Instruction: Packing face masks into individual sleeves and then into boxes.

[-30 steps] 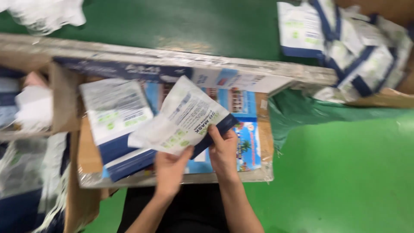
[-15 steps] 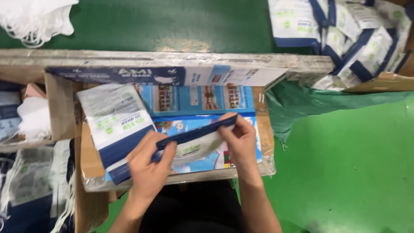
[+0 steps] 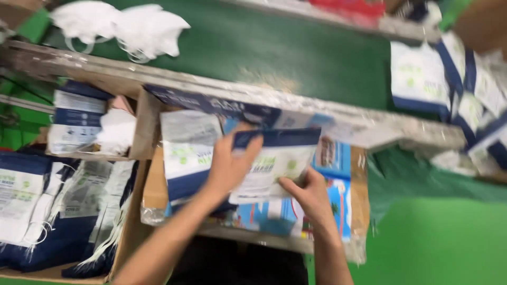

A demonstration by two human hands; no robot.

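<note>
Pouch lies flat, long axis left-right, between both hands: left hand fingers grip its top-left edge, right hand pinches its lower-right corner.

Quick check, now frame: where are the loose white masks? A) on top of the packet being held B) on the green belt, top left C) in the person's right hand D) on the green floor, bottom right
B: the loose white masks lie on the green belt at top left, while both the left hand and the right hand are on a flat packet lower down.
</note>
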